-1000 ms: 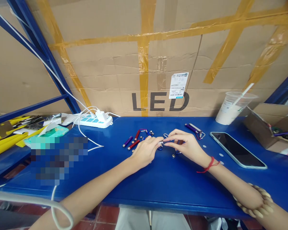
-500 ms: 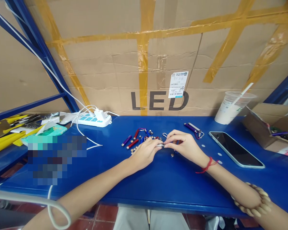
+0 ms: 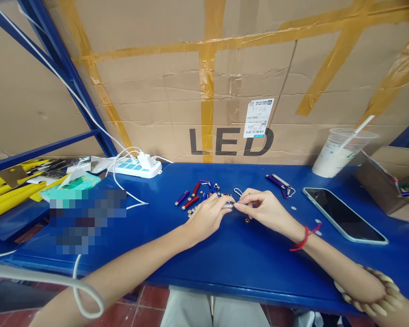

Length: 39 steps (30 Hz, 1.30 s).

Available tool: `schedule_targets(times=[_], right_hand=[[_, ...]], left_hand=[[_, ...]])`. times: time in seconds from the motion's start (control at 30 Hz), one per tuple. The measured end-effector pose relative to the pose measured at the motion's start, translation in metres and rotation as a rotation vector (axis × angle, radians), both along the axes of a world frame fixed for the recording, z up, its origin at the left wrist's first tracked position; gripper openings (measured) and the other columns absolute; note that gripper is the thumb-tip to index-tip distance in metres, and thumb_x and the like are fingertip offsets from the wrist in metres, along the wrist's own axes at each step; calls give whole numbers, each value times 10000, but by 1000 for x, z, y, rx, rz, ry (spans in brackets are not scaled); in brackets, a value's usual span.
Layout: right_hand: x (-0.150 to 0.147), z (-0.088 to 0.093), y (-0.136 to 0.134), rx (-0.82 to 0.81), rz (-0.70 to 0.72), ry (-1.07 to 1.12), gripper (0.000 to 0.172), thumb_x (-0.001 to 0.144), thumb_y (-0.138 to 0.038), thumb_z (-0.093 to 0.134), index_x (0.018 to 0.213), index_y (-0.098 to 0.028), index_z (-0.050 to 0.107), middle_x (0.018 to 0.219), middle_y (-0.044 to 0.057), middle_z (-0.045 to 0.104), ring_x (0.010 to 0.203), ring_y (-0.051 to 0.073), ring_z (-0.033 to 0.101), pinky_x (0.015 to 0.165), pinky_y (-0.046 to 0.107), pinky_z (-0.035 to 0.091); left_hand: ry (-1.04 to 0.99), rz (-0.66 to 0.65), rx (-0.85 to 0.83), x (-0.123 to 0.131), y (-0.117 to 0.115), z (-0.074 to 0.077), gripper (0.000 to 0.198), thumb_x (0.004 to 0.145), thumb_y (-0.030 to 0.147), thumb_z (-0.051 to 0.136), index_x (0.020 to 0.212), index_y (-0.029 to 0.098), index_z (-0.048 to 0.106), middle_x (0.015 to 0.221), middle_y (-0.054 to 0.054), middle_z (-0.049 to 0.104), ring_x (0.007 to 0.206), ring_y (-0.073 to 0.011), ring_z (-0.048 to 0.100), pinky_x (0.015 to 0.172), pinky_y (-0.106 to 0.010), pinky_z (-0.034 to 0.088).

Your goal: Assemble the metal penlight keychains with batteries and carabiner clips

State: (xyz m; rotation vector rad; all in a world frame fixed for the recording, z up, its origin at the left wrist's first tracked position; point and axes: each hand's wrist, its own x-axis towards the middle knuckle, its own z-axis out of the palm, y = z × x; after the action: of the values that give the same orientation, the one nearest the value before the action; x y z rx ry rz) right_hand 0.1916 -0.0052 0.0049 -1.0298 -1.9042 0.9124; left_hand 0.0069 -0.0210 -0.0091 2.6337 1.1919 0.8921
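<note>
My left hand (image 3: 206,217) is closed around a small silver mini flashlight tube (image 3: 228,205), held level just above the blue table (image 3: 204,263). At the tube's right end, the thumb and fingertips of my right hand (image 3: 261,206) pinch together; whatever small part they cover is mostly hidden. Beyond my left hand lie red mini flashlight tubes (image 3: 190,203), a purple tube (image 3: 182,198) and several coin-like button cells (image 3: 190,211), partly covered by the fingers. A silver carabiner clip (image 3: 237,192) rests behind my right fingertips, and a small round metal piece (image 3: 247,220) lies below them.
To the right are purple and silver tubes with a clip (image 3: 280,185), a phone (image 3: 344,214), a drink cup with a straw (image 3: 342,152) and an open cardboard box (image 3: 378,181). A white power strip (image 3: 136,168) with cables sits back left. A large carton (image 3: 157,100) stands behind.
Both hands keep their grip on the silver tube, with slightly more of it showing between them. The view has shifted a little, so the scene sits further right.
</note>
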Motion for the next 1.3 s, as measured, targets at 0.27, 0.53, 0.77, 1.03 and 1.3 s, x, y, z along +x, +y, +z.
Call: schedule_targets(times=[0.27,0.53,0.77,1.03,1.3], right_hand=[[-3,-2,1,-100,-22,63,461,625,-602,638,627,-142,671,770,73,622,442,71,469,351,206,411],[0,-11,14,102,-177,116,448,542,-563,724,716,-153,677,863,81,611,448,57,449,403,228,422],[1,-5,11,253,-183,111,381,620,-532,696,804,-199,709,916,64,568,562,84,498,498,244,474],[-1,-7,11,287,-159,71,321,693,-481,655,840,-203,717,889,71,583,729,152,564,408,196,441],[0,-2,9,300,-106,56,229,736,-404,642,840,-217,722,909,67,569,709,144,577,391,203,463]], left_hand=[[104,26,124,2,3,3,311,931,234,270,1120,176,510,938,-60,637,846,-167,531,771,-294,468],[118,60,127,1,6,8,286,926,221,287,1088,176,517,979,-43,636,883,-171,519,800,-285,449],[49,131,105,-3,8,13,281,927,226,279,1100,182,495,1008,-36,624,895,-173,523,757,-287,454],[23,113,40,-3,7,11,262,923,242,288,1079,194,494,993,-44,618,908,-174,541,750,-281,464],[-57,66,-95,0,6,9,241,921,257,311,1074,202,489,954,-52,601,890,-171,563,742,-271,461]])
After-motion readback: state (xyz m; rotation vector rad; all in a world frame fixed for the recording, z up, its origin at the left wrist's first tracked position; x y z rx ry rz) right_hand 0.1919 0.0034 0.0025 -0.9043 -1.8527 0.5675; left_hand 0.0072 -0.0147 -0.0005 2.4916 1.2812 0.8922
